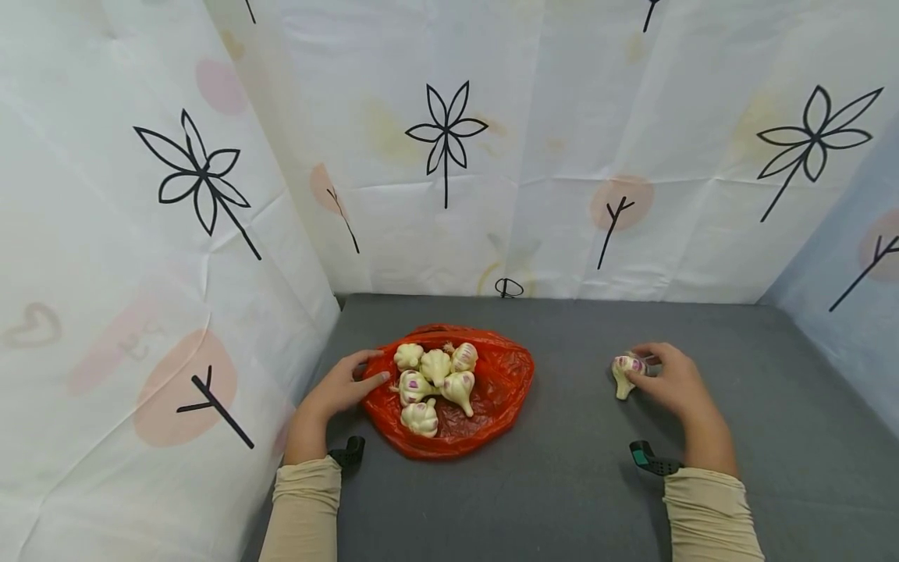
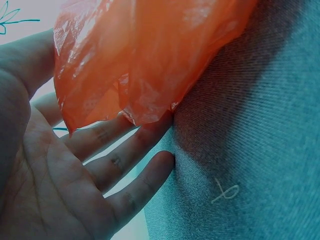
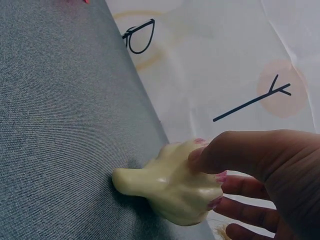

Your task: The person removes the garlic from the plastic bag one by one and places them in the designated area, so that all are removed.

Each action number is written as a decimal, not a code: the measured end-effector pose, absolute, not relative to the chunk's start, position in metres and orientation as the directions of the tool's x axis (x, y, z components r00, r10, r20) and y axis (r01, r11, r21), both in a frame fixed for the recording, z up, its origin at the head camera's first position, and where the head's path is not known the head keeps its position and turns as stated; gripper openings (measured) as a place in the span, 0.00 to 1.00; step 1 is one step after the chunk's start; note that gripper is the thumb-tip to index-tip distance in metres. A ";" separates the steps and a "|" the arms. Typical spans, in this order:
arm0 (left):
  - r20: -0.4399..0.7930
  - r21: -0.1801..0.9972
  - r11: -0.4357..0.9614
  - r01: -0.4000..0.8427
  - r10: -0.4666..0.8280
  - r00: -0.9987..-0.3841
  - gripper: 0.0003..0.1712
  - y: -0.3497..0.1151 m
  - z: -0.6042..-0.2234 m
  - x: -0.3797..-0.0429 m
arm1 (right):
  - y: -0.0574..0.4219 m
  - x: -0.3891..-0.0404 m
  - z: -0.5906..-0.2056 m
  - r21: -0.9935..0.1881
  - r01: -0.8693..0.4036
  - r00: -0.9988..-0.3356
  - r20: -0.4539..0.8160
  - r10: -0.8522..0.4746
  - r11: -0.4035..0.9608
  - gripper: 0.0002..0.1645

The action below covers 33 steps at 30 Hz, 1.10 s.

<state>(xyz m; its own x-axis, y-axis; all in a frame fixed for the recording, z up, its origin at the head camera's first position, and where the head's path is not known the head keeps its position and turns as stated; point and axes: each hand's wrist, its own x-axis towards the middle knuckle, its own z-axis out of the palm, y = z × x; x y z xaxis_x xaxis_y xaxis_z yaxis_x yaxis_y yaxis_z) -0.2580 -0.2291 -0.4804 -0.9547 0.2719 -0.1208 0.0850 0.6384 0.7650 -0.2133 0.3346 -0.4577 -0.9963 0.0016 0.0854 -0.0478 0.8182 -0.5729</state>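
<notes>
At the left side of a red plastic bag [image 1: 495,406], my left hand [image 1: 342,384] rests against its edge, thumb and fingers spread apart. The left wrist view shows these fingers [image 2: 117,160] fairly straight, touching the bag's outer wall [image 2: 145,60]; the bag hides some of their tips. Inside the wide-mouthed bag lie several pale garlic bulbs [image 1: 435,367] with purple marks. Over on the right, my right hand [image 1: 674,380] holds a single garlic bulb [image 3: 175,185] between thumb and fingers. Its stem points towards me and lies low, close to the grey tabletop.
A grey cloth-covered table [image 1: 534,499] spreads beneath both hands. Behind it hangs a white patterned curtain [image 1: 548,234], with further cloth walls on the left [image 1: 105,273] and right. Each wrist carries a small black camera mount [image 1: 656,460].
</notes>
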 end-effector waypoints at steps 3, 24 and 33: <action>-0.117 0.763 0.640 0.092 0.276 -0.954 0.36 -0.229 -0.479 -0.258 | 0.334 -0.214 -0.457 -0.571 -0.057 -0.996 0.092 -0.005 0.819 0.29; -0.118 0.756 0.648 0.090 0.271 -0.955 0.36 -0.229 -0.478 -0.259 | 0.299 -0.211 -0.438 -0.664 -0.165 -0.981 0.185 -0.053 0.729 0.30; -0.131 0.761 0.644 0.077 0.268 -0.954 0.36 -0.229 -0.478 -0.257 | 0.259 -0.218 -0.442 -0.677 -0.306 -0.949 0.272 -0.158 0.669 0.25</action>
<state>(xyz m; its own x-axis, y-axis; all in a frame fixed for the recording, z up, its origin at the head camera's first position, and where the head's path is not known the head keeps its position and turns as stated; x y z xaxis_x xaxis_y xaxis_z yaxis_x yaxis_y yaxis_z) -0.2570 -0.2292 -0.4776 -0.9544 0.2682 -0.1308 0.0768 0.6443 0.7609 -0.2178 0.2585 -0.4419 -0.9492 -0.1581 0.2720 -0.3056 0.6692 -0.6773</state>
